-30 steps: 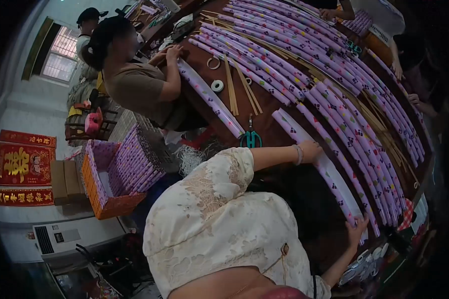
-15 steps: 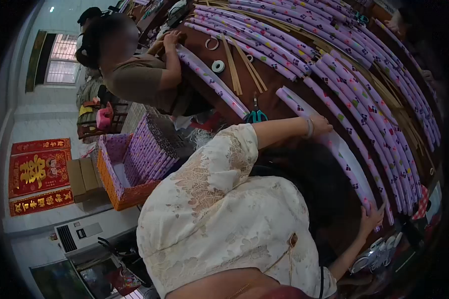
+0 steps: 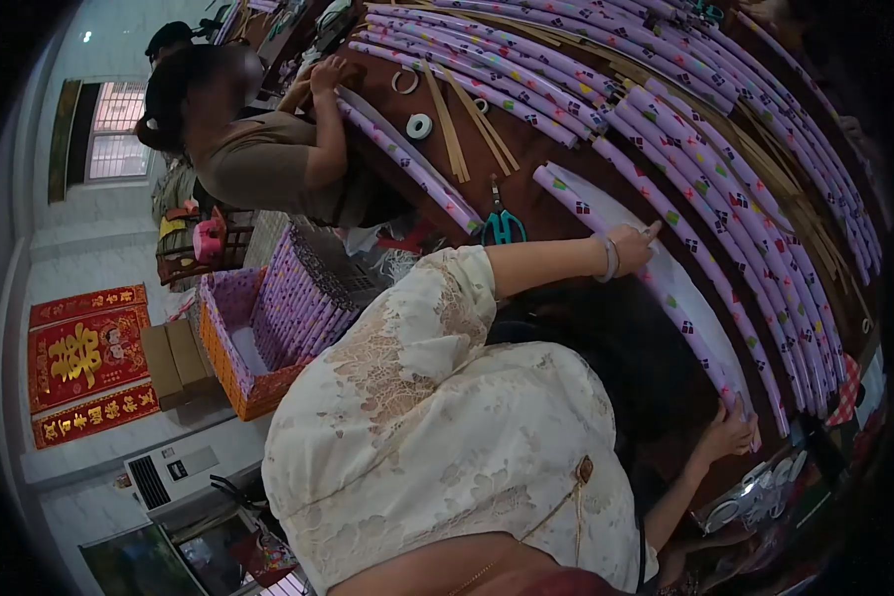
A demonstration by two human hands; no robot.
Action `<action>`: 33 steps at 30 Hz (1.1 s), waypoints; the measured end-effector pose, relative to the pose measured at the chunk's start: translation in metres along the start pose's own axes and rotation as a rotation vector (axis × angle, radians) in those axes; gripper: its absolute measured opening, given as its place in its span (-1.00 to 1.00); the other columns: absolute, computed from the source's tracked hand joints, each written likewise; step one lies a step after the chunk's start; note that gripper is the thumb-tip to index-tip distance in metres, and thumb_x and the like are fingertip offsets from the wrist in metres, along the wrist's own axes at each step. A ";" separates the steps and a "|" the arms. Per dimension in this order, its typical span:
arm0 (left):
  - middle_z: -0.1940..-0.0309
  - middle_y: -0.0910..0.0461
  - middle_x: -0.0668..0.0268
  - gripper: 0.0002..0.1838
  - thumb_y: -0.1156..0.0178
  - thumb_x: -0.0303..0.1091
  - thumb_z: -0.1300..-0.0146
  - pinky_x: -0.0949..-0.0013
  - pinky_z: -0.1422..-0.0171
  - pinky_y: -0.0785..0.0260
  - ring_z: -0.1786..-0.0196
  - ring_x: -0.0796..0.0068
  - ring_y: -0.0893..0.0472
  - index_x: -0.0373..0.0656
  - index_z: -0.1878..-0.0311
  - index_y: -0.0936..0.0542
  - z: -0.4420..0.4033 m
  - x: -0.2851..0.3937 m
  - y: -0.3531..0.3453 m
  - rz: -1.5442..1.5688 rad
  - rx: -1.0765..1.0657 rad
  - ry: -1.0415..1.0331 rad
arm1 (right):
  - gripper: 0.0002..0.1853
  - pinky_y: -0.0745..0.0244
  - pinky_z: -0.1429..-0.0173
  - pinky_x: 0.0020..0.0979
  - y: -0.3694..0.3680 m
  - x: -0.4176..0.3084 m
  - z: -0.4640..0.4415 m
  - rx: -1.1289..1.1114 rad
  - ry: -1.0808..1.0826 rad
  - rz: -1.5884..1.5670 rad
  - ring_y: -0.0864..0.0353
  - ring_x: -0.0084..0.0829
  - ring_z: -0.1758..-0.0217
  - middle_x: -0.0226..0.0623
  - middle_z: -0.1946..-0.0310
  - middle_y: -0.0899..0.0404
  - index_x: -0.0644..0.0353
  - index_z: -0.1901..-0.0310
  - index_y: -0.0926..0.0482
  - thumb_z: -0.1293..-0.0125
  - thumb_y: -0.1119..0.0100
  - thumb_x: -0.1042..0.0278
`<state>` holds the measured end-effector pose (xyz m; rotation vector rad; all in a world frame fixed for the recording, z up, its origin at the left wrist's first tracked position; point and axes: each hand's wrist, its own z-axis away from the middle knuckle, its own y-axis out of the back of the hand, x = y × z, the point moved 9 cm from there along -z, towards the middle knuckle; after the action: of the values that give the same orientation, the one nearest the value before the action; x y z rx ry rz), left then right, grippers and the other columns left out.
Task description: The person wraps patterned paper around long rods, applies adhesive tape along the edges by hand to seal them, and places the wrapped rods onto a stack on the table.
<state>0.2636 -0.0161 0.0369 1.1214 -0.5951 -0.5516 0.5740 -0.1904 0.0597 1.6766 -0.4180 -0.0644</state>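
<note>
A long strip of purple patterned plastic film (image 3: 687, 323), partly rolled with a whitish inner side showing, lies along the near edge of the brown table. Around its lower end my right hand (image 3: 727, 435) is closed, thumb on top. My left hand (image 3: 628, 250), with a bracelet at the wrist, rests over the middle of the strip; its index finger is stretched out and the others bend slightly. Just beyond the strip lies a finished-looking narrow purple roll (image 3: 700, 253). Teal-handled scissors (image 3: 504, 226) lie to the left of the strip.
Many purple rolls (image 3: 755, 228) and thin wooden strips (image 3: 445, 124) cover the table (image 3: 392, 79). A tape roll (image 3: 419, 126) lies near them. A co-worker (image 3: 268, 169) handles another roll (image 3: 407, 164) at the left. An orange lined basket (image 3: 258, 382) stands behind me.
My left hand has lifted its index finger outward over the strip. My right hand has turned, with its thumb now along the film's end. The whole view has shifted slightly.
</note>
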 end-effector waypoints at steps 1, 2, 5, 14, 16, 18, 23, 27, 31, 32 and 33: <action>-0.09 -0.32 -0.06 -0.80 -0.14 -0.38 0.01 0.30 0.19 -0.46 0.21 0.25 -0.58 -0.22 0.29 -0.59 0.002 0.000 0.003 -0.005 -0.023 -0.013 | -0.64 -0.19 -0.06 -0.04 -0.010 0.007 0.003 -0.064 -0.066 0.020 -0.28 -0.20 -0.12 -0.33 -0.11 -0.30 -0.27 0.03 -0.52 -0.11 -0.15 -0.07; -0.14 -0.25 -0.09 -0.80 -0.12 -0.39 -0.01 0.30 0.21 -0.46 0.24 0.26 -0.58 -0.20 0.28 -0.59 0.004 0.001 0.003 -0.008 -0.045 -0.025 | -0.64 -0.19 -0.06 -0.04 -0.013 0.009 0.004 -0.067 -0.064 0.018 -0.28 -0.20 -0.12 -0.33 -0.11 -0.30 -0.27 0.03 -0.52 -0.11 -0.15 -0.07; -0.19 -0.18 -0.07 -0.79 -0.11 -0.41 -0.01 0.32 0.22 -0.46 0.25 0.27 -0.58 -0.17 0.25 -0.60 0.007 0.004 0.002 0.007 -0.039 -0.059 | -0.63 -0.19 -0.06 -0.05 -0.022 0.011 -0.001 -0.334 -0.132 0.030 -0.34 -0.24 -0.09 -0.32 -0.11 -0.33 -0.25 0.03 -0.51 -0.12 -0.12 -0.08; -0.27 -0.08 0.08 -0.84 -0.14 -0.45 0.02 0.31 0.09 -0.49 -0.17 0.10 -0.36 -0.18 0.32 -0.61 0.022 -0.002 0.011 0.119 0.328 -0.030 | -0.59 -0.05 -0.25 -0.07 -0.033 0.008 -0.010 -0.297 0.038 -0.309 -0.23 -0.13 -0.26 -0.16 -0.28 -0.17 0.04 -0.05 -0.42 -0.16 -0.18 0.21; -0.31 -0.03 0.14 -0.84 -0.14 -0.46 0.02 0.26 0.04 -0.49 -0.31 0.06 -0.17 -0.17 0.32 -0.61 0.021 -0.003 0.013 0.138 0.109 -0.003 | -0.58 -0.04 -0.29 -0.12 -0.035 0.011 -0.014 -0.317 0.051 -0.419 -0.21 -0.08 -0.27 -0.08 -0.29 -0.13 0.11 -0.04 -0.43 -0.15 -0.20 0.21; -0.29 -0.05 0.14 -0.85 -0.15 -0.45 0.03 0.24 0.06 -0.49 -0.30 0.07 -0.18 -0.19 0.33 -0.61 0.022 -0.002 0.015 0.172 0.162 -0.068 | -0.59 -0.14 -0.23 -0.17 -0.031 0.010 -0.019 -0.318 0.076 -0.400 -0.24 -0.03 -0.25 0.00 -0.27 -0.14 0.10 -0.01 -0.44 -0.11 -0.23 0.24; -0.12 -0.26 0.12 -0.84 -0.12 -0.38 0.01 0.21 -0.04 -0.42 -0.26 0.12 -0.23 -0.19 0.36 -0.58 0.018 -0.011 0.005 0.257 0.302 -0.109 | -0.60 -0.24 -0.18 -0.22 -0.037 0.011 -0.018 -0.277 0.121 -0.435 -0.25 0.02 -0.23 0.10 -0.21 -0.19 0.12 0.03 -0.46 -0.07 -0.27 0.29; 0.07 -0.37 0.21 -0.82 -0.04 -0.31 -0.04 0.26 -0.08 -0.24 0.00 0.31 -0.36 -0.09 0.30 -0.58 0.030 -0.004 0.014 -0.052 0.315 -0.093 | -0.64 -0.22 -0.18 -0.21 -0.025 0.004 -0.020 -0.344 0.142 -0.513 -0.21 0.02 -0.25 0.13 -0.14 -0.28 0.22 0.09 -0.46 -0.07 -0.26 0.33; 0.10 -0.38 0.16 -0.57 -0.27 -0.06 0.07 0.21 -0.03 -0.27 0.03 0.18 -0.37 -0.15 0.18 -0.53 0.034 -0.040 0.001 0.012 0.214 0.129 | -0.63 -0.26 -0.13 -0.19 -0.003 -0.003 -0.025 -0.241 0.127 -0.484 -0.31 0.09 -0.13 0.13 -0.03 -0.38 0.18 0.13 -0.48 -0.01 -0.30 0.28; 0.10 -0.38 0.16 -0.53 -0.27 -0.02 0.08 0.20 -0.03 -0.27 0.04 0.16 -0.38 -0.16 0.17 -0.53 0.040 -0.047 0.008 -0.018 0.261 0.183 | -0.62 -0.27 -0.12 -0.19 -0.008 0.001 -0.023 -0.237 0.110 -0.492 -0.31 0.09 -0.13 0.15 -0.06 -0.35 0.17 0.14 -0.48 0.01 -0.31 0.26; 0.11 -0.38 0.15 -0.49 -0.28 0.03 0.10 0.18 -0.02 -0.28 0.05 0.14 -0.38 -0.16 0.16 -0.53 0.047 -0.057 0.014 -0.054 0.306 0.247 | -0.61 -0.28 -0.11 -0.18 -0.012 0.004 -0.023 -0.231 0.101 -0.508 -0.31 0.09 -0.13 0.17 -0.08 -0.32 0.15 0.15 -0.49 0.02 -0.32 0.23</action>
<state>0.1920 -0.0041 0.0562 1.4740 -0.4436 -0.3671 0.5874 -0.1690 0.0521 1.5135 0.0973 -0.3868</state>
